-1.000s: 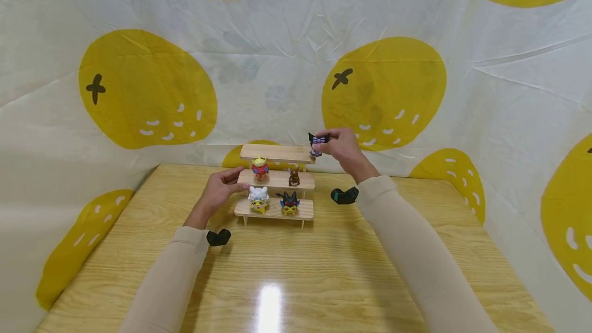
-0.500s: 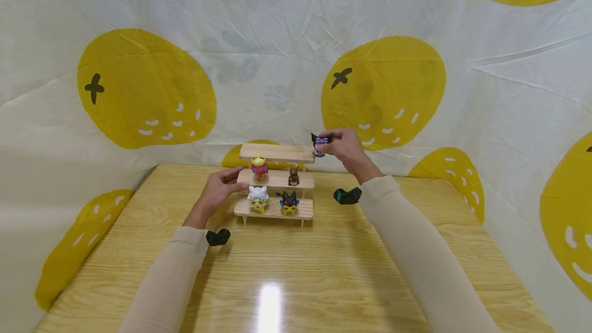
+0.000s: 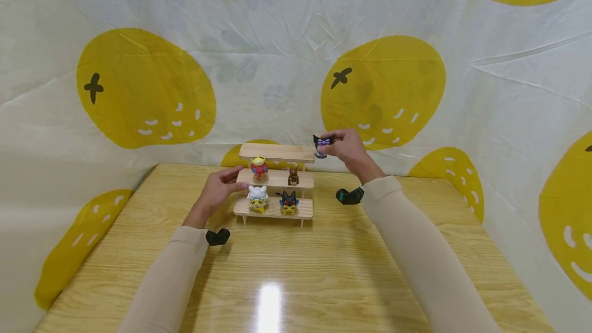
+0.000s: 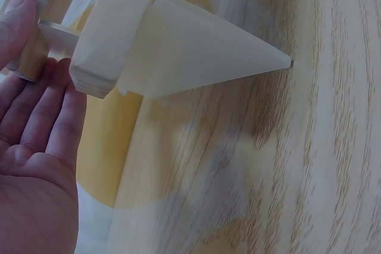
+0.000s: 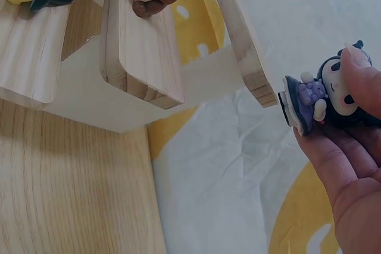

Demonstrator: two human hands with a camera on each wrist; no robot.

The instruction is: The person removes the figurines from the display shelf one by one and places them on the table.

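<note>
A three-tier wooden display stand [image 3: 277,152] stands on the table. My left hand [image 3: 218,192] grips the left end of its middle board, thumb on top and fingers beneath in the left wrist view. With thumb and fingers, my right hand [image 3: 350,151] holds a black-and-purple hooded figurine [image 5: 315,96] just off the right end of the top board, its base close to the board's end. The middle tier bears a red figurine with a yellow crown [image 3: 259,168] and a brown long-eared figurine [image 3: 293,176]. On the bottom tier are a white-hooded yellow figurine [image 3: 257,198] and a black-hooded yellow one [image 3: 289,202].
The wood-grain table [image 3: 287,266] extends in front and to both sides of the stand. Behind it hangs a white cloth [image 3: 273,71] with large yellow fruit prints. A black device [image 3: 217,237] sits at the left wrist, another black device [image 3: 350,196] at the right.
My right hand has shifted slightly right with the hooded figurine, from the top board's right corner to just past its end. My left hand stays on the stand.
</note>
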